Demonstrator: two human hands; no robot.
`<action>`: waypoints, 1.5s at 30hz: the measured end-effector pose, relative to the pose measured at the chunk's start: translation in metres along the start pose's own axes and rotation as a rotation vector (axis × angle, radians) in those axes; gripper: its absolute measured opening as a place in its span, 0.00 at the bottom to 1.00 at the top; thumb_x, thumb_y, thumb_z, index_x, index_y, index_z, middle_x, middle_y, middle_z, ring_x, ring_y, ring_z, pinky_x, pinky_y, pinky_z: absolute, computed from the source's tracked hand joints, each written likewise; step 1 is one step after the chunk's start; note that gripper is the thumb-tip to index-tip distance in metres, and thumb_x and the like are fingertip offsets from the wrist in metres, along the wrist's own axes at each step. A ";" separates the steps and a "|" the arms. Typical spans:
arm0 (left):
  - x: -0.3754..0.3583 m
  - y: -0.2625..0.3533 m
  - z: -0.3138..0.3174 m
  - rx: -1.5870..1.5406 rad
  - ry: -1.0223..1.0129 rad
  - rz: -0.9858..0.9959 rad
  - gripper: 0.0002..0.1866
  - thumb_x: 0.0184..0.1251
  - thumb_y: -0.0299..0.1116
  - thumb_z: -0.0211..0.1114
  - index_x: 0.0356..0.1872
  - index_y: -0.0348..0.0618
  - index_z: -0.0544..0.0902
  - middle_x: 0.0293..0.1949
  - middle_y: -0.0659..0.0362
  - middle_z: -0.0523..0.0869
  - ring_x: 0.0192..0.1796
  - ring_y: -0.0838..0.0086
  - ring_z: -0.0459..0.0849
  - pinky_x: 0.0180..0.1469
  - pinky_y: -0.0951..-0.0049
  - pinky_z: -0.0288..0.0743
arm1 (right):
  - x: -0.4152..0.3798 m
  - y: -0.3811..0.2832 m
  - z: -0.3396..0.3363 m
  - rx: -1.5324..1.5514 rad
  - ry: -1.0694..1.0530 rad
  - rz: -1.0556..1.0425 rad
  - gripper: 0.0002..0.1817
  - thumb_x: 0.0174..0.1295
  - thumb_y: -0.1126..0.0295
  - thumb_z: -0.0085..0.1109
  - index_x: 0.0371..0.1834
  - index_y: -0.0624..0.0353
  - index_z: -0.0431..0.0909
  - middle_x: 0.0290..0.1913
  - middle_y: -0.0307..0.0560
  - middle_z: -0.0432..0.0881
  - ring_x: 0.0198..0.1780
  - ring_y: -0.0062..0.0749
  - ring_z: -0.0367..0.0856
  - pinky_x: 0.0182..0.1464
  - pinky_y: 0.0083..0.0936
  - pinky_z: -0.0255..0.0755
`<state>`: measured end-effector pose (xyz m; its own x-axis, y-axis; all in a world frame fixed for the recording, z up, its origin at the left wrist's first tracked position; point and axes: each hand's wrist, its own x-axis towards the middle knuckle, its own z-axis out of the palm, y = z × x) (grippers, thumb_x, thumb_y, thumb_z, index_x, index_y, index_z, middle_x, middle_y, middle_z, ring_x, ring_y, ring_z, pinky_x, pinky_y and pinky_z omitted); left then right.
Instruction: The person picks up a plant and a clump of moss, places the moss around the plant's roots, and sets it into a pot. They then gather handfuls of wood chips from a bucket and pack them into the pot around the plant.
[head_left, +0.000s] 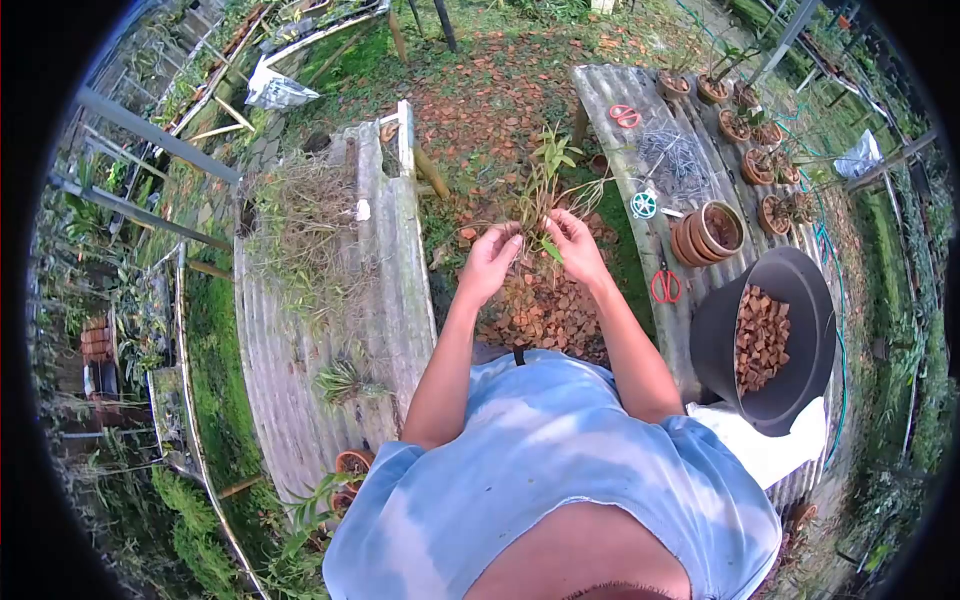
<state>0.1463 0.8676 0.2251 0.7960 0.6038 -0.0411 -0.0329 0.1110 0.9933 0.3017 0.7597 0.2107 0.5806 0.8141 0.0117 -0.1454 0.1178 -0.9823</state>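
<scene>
Grey corrugated benches (300,330) stood on both sides in a garden with brown chips on the ground. Left hand (490,262) and right hand (575,245) were close together, both pinching a thin green plant (543,185) with dry roots. Right of them lay red scissors (665,285), stacked clay pots (708,233) and a black bucket (800,300) of brown chunks.

left hand (490,262) – right hand (577,245) | both grip plant (541,190)

Two pairs of red-handled scissors lie on the grey corrugated bench (640,240), one near its far edge (624,115) and one at its near-left edge (665,286). One black plastic tub (800,290) holds brown chips. One stack of terracotta pots (706,232) lies beside it.
</scene>
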 end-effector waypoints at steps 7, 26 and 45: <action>0.008 -0.002 0.081 -0.174 0.086 0.067 0.10 0.79 0.28 0.62 0.56 0.38 0.80 0.46 0.66 0.86 0.45 0.84 0.82 0.49 0.80 0.77 | -0.062 -0.040 -0.088 0.128 0.272 0.120 0.10 0.80 0.62 0.54 0.47 0.57 0.78 0.39 0.29 0.78 0.39 0.13 0.75 0.37 0.21 0.78; 0.038 -0.022 0.210 -0.127 -0.334 0.152 0.12 0.77 0.19 0.59 0.57 0.33 0.79 0.51 0.56 0.87 0.52 0.79 0.85 0.57 0.78 0.79 | -0.108 -0.041 -0.146 -0.144 0.692 -0.120 0.10 0.77 0.64 0.59 0.46 0.62 0.79 0.36 0.31 0.79 0.36 0.11 0.70 0.38 0.16 0.69; 0.084 -0.023 0.165 -0.125 -0.535 0.109 0.13 0.79 0.22 0.58 0.59 0.29 0.79 0.53 0.55 0.88 0.55 0.78 0.85 0.61 0.78 0.77 | -0.066 -0.031 -0.103 -0.097 0.935 -0.215 0.08 0.78 0.67 0.58 0.47 0.60 0.79 0.35 0.26 0.77 0.34 0.08 0.68 0.34 0.14 0.64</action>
<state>0.3136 0.7860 0.2162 0.9787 0.1358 0.1538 -0.1773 0.1827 0.9670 0.3499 0.6436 0.2216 0.9967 -0.0065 0.0808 0.0809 0.1295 -0.9883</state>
